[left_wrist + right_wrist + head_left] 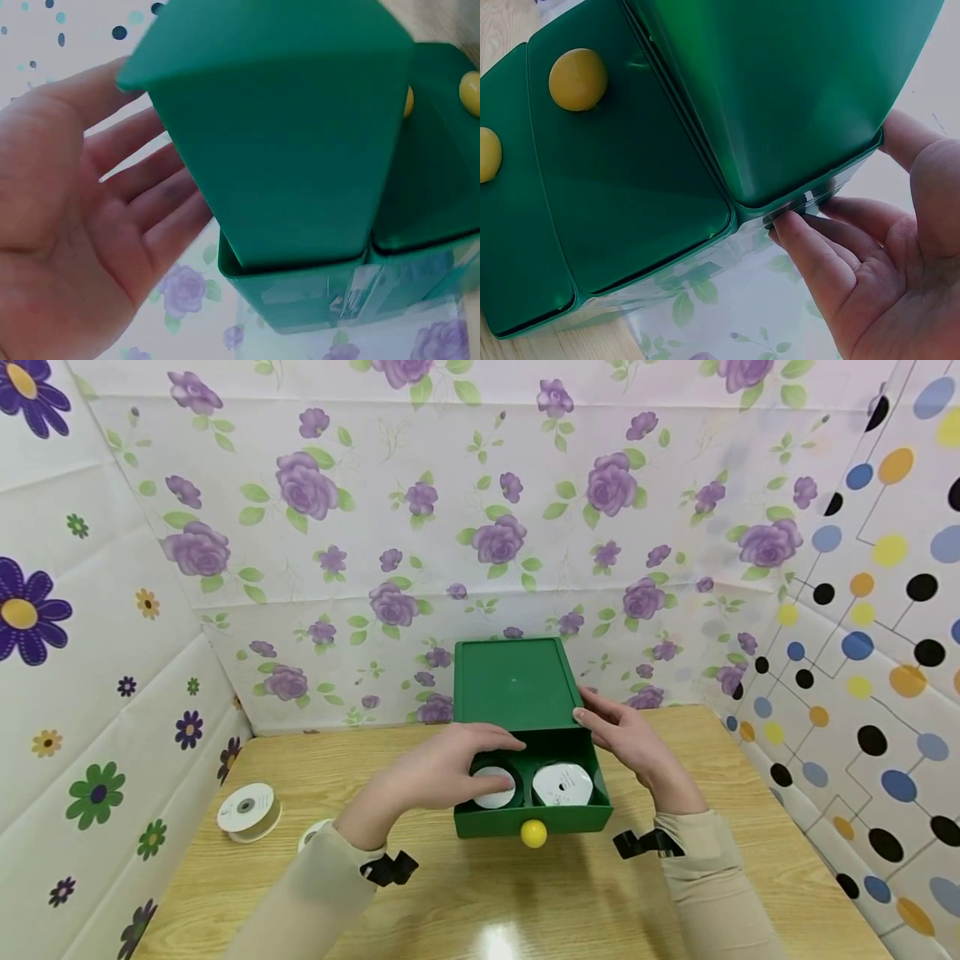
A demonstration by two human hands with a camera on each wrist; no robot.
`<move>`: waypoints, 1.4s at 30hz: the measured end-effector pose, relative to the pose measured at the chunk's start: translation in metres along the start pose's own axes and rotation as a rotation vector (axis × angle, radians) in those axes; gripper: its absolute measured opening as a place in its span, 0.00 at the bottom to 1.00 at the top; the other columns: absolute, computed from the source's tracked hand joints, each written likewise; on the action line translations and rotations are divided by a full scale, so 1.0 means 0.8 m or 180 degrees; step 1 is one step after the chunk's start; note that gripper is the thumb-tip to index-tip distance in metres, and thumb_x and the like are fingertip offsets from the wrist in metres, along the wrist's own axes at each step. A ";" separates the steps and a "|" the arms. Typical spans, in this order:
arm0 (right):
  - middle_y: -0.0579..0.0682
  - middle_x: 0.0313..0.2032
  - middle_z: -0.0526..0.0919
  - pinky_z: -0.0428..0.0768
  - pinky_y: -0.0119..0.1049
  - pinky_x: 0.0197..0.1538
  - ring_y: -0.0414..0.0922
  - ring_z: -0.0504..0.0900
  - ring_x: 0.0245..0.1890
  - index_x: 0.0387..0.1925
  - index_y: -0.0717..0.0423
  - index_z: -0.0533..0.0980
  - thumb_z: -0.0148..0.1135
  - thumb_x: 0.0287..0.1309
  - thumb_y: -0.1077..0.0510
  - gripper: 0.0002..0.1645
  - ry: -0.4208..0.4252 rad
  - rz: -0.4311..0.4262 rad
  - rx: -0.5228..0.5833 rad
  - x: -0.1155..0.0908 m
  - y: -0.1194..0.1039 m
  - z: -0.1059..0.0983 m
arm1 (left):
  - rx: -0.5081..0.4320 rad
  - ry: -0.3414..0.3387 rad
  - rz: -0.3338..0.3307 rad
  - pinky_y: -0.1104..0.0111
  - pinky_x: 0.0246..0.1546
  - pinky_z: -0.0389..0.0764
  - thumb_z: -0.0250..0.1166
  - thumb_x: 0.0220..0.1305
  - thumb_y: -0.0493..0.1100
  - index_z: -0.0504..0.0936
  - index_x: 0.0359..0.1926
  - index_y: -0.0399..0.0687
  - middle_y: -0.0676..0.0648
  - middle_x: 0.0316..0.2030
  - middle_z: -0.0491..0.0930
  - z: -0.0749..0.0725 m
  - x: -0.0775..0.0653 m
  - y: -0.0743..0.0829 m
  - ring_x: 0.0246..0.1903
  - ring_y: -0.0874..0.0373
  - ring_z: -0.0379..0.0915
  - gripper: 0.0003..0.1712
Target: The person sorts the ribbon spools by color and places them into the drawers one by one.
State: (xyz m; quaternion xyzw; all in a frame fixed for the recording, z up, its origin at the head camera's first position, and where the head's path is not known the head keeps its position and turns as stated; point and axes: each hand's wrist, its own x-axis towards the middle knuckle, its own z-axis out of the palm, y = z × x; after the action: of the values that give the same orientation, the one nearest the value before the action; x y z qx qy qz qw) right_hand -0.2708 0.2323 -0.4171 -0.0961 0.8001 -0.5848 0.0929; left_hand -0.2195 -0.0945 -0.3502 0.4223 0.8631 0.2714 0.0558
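Observation:
A green drawer box (517, 685) stands on the table with its top drawer (491, 823) pulled out. Inside the drawer, a round white-topped spool (491, 800) lies on the left and a white spool (562, 783) with a dark centre hole on the right. My left hand (450, 768) reaches over the drawer's left side, thumb above the left spool and partly covering it; its fingers are extended. At the box's front right corner, my right hand (622, 735) grips the casing, thumb at the top edge and fingers along the side (817, 262).
On the table's left lies a white spool (249, 812). Another spool (311, 833) is partly hidden behind my left sleeve. A yellow knob (533, 833) sticks out from the drawer front. More drawers with yellow knobs (578, 79) sit below. Patterned sheets (480, 527) surround the wooden table (450, 902).

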 end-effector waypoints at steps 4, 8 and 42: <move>0.53 0.85 0.52 0.65 0.58 0.77 0.59 0.58 0.81 0.86 0.41 0.55 0.60 0.76 0.32 0.48 0.0003 0.0014 0.0034 0.001 0.002 -0.001 | -0.0770 0.0679 0.0054 0.60 0.65 0.80 0.69 0.77 0.46 0.86 0.65 0.50 0.49 0.63 0.83 0.008 -0.012 0.006 0.65 0.52 0.78 0.20; 0.52 0.85 0.52 0.65 0.58 0.77 0.58 0.59 0.81 0.86 0.42 0.54 0.60 0.76 0.32 0.49 -0.0004 0.0011 0.0067 0.001 0.003 -0.001 | -0.1411 0.1215 0.0035 0.61 0.56 0.85 0.68 0.77 0.42 0.90 0.57 0.51 0.48 0.56 0.87 0.017 -0.025 0.016 0.55 0.52 0.84 0.12; 0.54 0.85 0.50 0.63 0.59 0.77 0.60 0.57 0.81 0.86 0.41 0.55 0.59 0.78 0.35 0.46 0.0014 -0.0015 0.0039 -0.005 -0.002 0.002 | -0.2173 0.1232 0.0262 0.61 0.41 0.91 0.66 0.77 0.35 0.93 0.45 0.42 0.48 0.42 0.92 0.117 -0.078 0.024 0.42 0.54 0.90 0.09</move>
State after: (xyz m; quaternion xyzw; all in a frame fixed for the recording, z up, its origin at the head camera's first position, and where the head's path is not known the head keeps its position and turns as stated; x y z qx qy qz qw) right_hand -0.2663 0.2312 -0.4158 -0.0962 0.7965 -0.5901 0.0904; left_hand -0.1360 -0.0926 -0.4276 0.3547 0.7001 0.6194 0.0183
